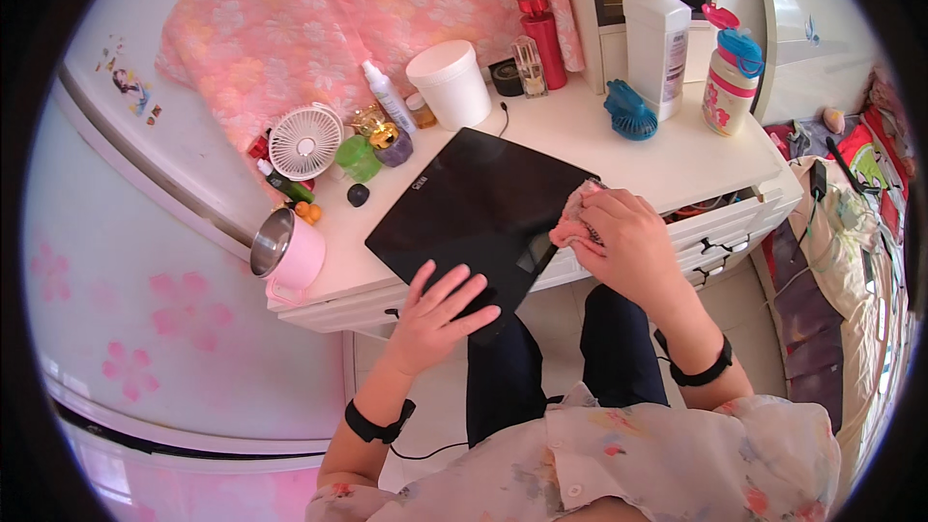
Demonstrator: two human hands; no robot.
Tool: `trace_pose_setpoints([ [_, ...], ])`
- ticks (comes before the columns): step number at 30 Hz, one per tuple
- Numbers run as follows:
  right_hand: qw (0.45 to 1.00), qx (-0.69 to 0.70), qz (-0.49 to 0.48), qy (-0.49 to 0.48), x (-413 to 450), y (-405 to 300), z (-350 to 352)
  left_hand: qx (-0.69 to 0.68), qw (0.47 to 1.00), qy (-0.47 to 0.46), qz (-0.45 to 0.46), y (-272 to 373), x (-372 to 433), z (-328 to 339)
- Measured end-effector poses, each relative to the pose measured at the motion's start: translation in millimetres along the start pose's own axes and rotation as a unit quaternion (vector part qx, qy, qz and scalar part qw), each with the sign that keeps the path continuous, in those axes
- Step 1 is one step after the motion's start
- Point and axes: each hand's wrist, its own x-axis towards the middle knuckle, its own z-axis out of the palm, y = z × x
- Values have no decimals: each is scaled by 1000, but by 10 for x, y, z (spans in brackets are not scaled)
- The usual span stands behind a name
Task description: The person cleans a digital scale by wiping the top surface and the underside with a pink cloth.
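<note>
A glossy black square panel, which looks like a glass bathroom scale, lies at an angle on the white desk. Its near corner juts past the desk's front edge, over my legs. My left hand rests on that near part with fingers spread, holding nothing. Bunched in my right hand is a pink fluffy cloth, pressed against the panel's right corner and edge. A pale rectangle, perhaps a reflection or a display window, shows on the panel beside the cloth.
On the desk stand a pink metal-lined cup, a small white fan, a white tub, a white jug, a blue handheld fan and a child's bottle. A drawer is partly open at right.
</note>
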Motion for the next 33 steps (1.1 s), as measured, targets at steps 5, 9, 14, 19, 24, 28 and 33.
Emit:
trace_pose_setpoints([
  [5,1000,7,9,2,14,-10,38,-8,981,38,-187,150,43,-15],
  [9,1000,16,12,-5,15,-26,38,-1,917,107,-385,64,-8,131],
  [14,999,22,24,-26,35,-49,-34,54,954,30,-293,-79,-104,166],
  [19,1000,24,18,-8,-17,-27,-70,19,968,11,-250,-170,-29,57],
  [24,1000,12,24,15,-25,-1,-91,-17,982,-20,-184,-415,207,-31],
  [28,999,-4,34,15,-28,-4,-119,-43,987,-58,-140,-648,315,-15],
  [33,999,5,34,8,-18,-13,-99,-99,983,-83,-134,-918,425,-10],
])
